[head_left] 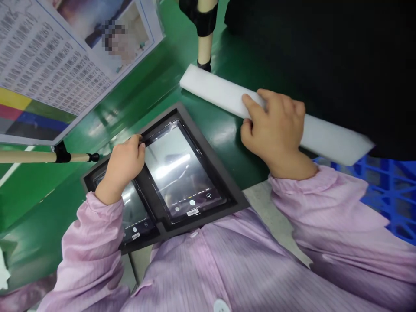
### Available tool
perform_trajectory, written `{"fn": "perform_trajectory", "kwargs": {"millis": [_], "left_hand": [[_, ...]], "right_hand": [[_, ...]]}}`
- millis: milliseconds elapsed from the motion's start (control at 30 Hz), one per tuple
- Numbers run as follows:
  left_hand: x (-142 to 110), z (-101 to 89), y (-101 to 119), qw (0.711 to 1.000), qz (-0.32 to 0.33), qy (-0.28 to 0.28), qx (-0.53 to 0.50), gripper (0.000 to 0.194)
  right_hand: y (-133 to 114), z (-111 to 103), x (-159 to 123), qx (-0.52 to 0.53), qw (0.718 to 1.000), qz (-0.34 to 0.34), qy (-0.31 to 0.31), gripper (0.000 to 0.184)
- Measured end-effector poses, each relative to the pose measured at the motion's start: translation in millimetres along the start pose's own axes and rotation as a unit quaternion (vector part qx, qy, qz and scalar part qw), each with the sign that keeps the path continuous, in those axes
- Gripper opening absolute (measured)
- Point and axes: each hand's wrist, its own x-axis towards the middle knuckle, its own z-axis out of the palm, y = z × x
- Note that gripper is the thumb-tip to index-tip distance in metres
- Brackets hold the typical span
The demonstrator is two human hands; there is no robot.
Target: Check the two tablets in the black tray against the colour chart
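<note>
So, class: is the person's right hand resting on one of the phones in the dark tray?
No, the right hand lies on the white foam strip on the green table, apart from the dark tray.

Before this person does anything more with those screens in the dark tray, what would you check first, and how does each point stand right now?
1. Left hand touches the top edge of the right-hand screen: ok.
2. Right hand rests flat on the white foam strip: ok.
3. Both screens seated in the dark tray: ok.
4. Left-hand screen fully in view: not ok, the arm covers part.
5. Screens free of scratches: cannot tell, glare.
</note>
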Motion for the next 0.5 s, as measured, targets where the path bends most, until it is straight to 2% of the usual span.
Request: {"fn": "perform_trajectory", "kwargs": {"millis": [133, 267, 400, 500], "left_hand": [[13.1, -7.8, -5.8, 0.998, -0.027, 0.022, -0.058, 0.003], [13.2, -22.1, -7.3, 0.981, -0.06, 0.054, -0.176, 0.014], [-8.6, -33.5, 0.7, 0.933, -0.046, 0.103, -0.342, 0.017], [-23.9, -34.8, 5.4, 0.887, -0.049, 0.113, -0.444, 0.017]], "right_hand": [[-2.5, 0.0, 2.7, 0.004, 1.0, 0.018, -0.005, 0.049], [-4.7, -0.1, 4.9, 0.003, 1.0, 0.023, -0.005, 0.05], [-5.2, 1.6, 5.4, -0.001, 1.0, 0.022, 0.003, 0.05], [-5.6, 3.9, 5.4, -0.009, 1.0, 0.016, 0.011, 0.051]]}}
